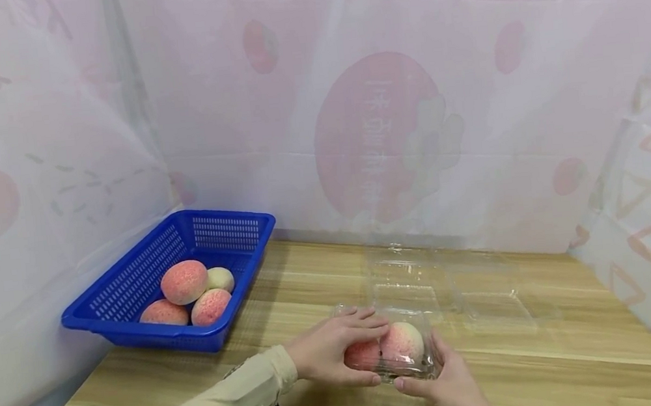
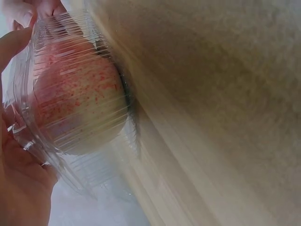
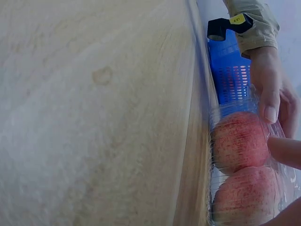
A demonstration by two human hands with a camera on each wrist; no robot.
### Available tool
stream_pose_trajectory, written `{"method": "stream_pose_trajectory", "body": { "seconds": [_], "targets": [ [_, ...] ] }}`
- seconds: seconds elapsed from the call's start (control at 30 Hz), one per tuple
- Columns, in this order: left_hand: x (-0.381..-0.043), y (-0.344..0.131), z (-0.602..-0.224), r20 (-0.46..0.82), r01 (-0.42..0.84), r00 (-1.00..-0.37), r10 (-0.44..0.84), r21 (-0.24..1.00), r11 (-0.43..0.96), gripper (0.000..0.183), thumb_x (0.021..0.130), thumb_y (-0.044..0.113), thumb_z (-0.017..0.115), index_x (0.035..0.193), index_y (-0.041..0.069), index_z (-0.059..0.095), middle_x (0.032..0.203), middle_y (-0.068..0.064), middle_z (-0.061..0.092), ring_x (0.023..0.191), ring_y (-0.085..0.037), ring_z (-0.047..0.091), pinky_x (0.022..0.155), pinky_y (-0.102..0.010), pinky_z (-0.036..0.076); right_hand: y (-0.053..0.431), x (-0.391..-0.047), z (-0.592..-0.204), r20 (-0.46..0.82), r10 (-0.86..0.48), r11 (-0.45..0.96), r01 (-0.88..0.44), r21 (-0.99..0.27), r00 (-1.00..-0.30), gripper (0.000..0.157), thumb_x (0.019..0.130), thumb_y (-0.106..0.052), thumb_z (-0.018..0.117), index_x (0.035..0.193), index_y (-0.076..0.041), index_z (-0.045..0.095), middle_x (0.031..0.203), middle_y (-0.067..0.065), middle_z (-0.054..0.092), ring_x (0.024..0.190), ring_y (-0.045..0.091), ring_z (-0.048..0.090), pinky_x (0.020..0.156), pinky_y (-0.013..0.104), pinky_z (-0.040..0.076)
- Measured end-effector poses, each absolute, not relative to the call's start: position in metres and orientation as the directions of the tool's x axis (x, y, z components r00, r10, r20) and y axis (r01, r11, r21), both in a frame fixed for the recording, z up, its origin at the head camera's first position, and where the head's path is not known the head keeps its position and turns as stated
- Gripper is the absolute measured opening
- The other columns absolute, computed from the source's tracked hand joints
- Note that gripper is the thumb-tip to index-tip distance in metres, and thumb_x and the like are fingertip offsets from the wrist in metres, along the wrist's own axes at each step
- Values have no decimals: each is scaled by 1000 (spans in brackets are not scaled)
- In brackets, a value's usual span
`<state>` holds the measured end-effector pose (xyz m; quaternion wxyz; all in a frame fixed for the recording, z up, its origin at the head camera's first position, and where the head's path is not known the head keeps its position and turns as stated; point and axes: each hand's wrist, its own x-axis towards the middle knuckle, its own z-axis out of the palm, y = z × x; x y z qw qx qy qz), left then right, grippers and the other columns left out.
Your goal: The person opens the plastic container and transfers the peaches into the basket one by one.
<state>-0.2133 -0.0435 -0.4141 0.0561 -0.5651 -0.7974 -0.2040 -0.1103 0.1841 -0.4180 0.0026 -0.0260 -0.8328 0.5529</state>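
Observation:
A clear plastic clamshell box [image 1: 421, 370] rests on the wooden table with peaches inside. One peach [image 1: 404, 342] is pale yellow with pink speckles; a redder peach [image 1: 364, 356] lies beside it, partly beneath my left hand [image 1: 340, 350]. That hand lies across the lid with fingers extended and the thumb along the near edge. My right hand [image 1: 453, 380] grips the right end of the box, thumb in front and fingers behind. In the left wrist view, a speckled peach [image 2: 84, 99] shows through the ribbed plastic wall. The right wrist view shows two pink peaches [image 3: 242, 141] in the box.
A blue perforated basket [image 1: 138, 332] at the left holds several peaches [image 1: 184, 282]. Behind the box and to its right, transparent plastic containers [image 1: 493, 298] stand on the wooden table [image 1: 553, 370]. Printed fabric [image 1: 300, 186] encloses the back and sides.

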Motion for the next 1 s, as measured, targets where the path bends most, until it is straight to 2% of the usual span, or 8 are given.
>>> {"method": "stream_pose_trajectory", "body": {
  "seconds": [0.33,0.73,1.0],
  "targets": [
    [-212,-40,-409,304,920,-369,878,251,300,68,90,53,65,144,13,51,149,0,45,138,-29,36,106,-62,29,179,-109,-422,-24,61,413,47,-909,-998,112,77,-25,84,147,18,8,146,38,29,128,53,39,103,66,29],
    [-210,-39,-405,277,933,-353,894,178,313,64,94,51,60,144,12,50,148,-4,45,137,-29,37,107,-58,31,176,-109,-420,-74,56,427,91,-900,-996,119,78,-37,81,147,18,1,150,40,13,135,58,17,104,70,17],
    [-209,-40,-405,258,938,-345,903,127,322,66,95,53,57,146,13,48,149,-3,44,138,-28,36,106,-59,32,171,-107,-420,-83,88,417,113,-902,-993,114,79,-27,81,148,16,2,150,40,16,134,58,19,105,70,17]
  ]
}}
